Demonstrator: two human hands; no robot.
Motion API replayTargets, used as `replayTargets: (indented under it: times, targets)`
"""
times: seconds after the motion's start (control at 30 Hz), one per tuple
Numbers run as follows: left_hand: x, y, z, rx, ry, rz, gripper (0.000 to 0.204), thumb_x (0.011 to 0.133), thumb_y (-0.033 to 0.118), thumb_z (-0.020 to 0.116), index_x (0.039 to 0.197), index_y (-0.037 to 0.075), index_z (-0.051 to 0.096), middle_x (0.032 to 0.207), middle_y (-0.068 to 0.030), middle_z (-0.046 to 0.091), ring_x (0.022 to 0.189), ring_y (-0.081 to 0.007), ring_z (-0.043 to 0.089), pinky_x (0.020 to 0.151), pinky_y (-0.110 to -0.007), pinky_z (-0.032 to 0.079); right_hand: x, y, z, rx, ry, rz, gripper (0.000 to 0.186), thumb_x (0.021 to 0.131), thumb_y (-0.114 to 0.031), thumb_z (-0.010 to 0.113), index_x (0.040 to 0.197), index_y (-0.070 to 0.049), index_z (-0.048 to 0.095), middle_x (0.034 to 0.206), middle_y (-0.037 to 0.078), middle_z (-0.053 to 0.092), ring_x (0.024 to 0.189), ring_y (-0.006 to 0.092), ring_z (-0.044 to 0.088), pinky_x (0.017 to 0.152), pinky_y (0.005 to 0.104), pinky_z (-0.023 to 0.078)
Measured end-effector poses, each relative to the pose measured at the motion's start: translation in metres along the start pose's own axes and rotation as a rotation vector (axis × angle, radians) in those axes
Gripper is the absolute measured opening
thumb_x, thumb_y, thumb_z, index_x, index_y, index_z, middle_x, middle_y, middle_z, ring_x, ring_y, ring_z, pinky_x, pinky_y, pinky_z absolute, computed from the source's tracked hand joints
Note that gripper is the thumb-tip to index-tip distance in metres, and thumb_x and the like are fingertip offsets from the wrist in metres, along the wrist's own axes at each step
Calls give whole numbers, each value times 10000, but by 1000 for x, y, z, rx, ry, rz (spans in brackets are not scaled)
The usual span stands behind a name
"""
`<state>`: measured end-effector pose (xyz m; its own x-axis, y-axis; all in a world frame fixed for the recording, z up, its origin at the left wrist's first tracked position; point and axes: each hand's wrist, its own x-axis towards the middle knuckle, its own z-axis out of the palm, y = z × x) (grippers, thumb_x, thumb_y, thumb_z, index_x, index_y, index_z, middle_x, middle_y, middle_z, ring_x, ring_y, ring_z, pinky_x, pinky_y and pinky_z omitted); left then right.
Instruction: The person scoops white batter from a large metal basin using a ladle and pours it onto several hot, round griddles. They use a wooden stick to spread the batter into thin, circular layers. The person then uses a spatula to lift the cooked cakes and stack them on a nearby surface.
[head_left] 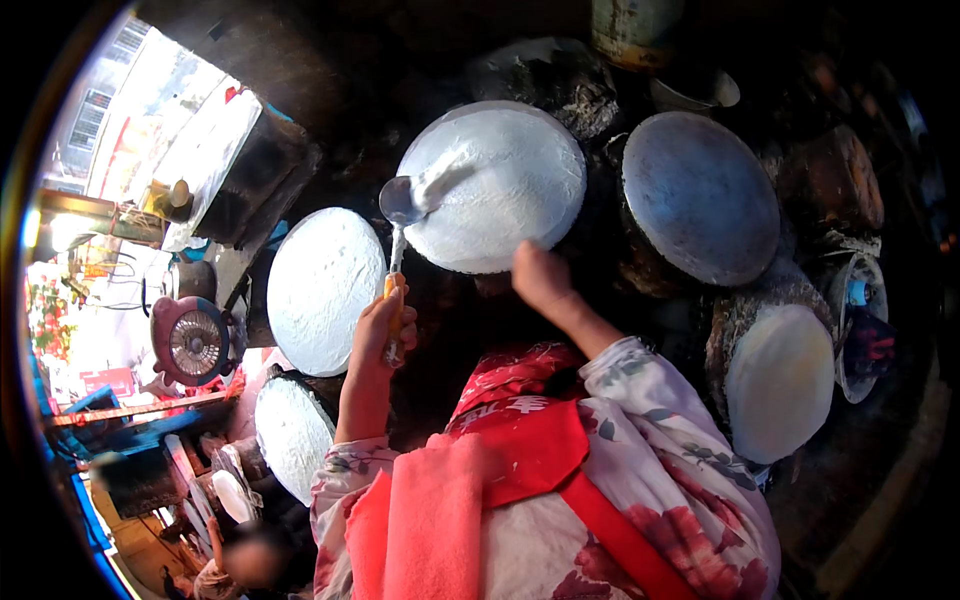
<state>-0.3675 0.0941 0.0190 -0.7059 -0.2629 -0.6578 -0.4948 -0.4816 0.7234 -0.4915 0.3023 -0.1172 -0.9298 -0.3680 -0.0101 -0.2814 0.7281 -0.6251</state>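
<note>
My left hand [389, 325] is closed around the orange handle of a metal ladle or spatula [403, 198], whose rounded head lies over the left edge of the middle white-coated round plate [505, 180]. My right hand [540, 275], fingers curled, is at that plate's front edge; what it holds, if anything, is hidden. Left of my left hand stands another white-coated round plate [322, 280], and a third [292, 430] sits lower down.
At right are a bare metal plate [700, 190], a pale round sheet [778, 380] and a metal lid [860, 280]. A small fan [195, 340] stands at left, a bucket [635, 28] at the back. Another person [218, 575] is at lower left.
</note>
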Motion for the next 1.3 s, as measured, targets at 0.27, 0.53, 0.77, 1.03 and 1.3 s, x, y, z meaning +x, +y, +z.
replayTargets:
  times: [0.27, 0.53, 0.77, 1.03, 1.3]
  targets:
    - [9, -7, 4, -263, -140, -76, 315, 934, 280, 499, 1159, 69, 440, 669, -18, 420, 454, -88, 395, 383, -214, 339, -20, -24, 24, 77, -182, -151, 204, 872, -185, 462, 856, 1, 543, 772, 228, 634, 727, 386, 634, 646, 502, 497]
    - [-27, -24, -14, -447, -174, 98, 329, 949, 258, 462, 1227, 88, 421, 627, 12, 360, 448, -79, 351, 393, -204, 305, -28, -57, -25, 132, 3, -470, 182, 879, -192, 510, 803, -33, 467, 594, 171, 588, 564, 357, 605, 509, 448, 479]
    - [-32, -13, -3, -770, -426, 203, 421, 967, 230, 411, 1319, 13, 333, 670, 4, 375, 431, -61, 335, 382, -190, 295, 58, 23, -72, -27, 65, -106, 197, 884, -172, 426, 875, -3, 527, 713, 240, 621, 688, 406, 624, 607, 510, 493]
    - [-88, -32, -13, -914, -357, 268, 444, 998, 233, 316, 1369, -6, 269, 694, -5, 356, 432, -64, 356, 377, -218, 323, 35, -4, -71, -373, -557, -504, 190, 785, -122, 493, 882, 8, 591, 766, 233, 646, 755, 390, 654, 662, 477, 525]
    - [-152, -70, -14, -1080, -100, 284, 438, 1004, 232, 280, 1386, 20, 246, 717, -25, 394, 441, -86, 392, 397, -213, 345, 68, 26, -64, -418, -493, -542, 146, 837, -128, 452, 851, -22, 552, 759, 230, 638, 713, 393, 638, 668, 486, 507]
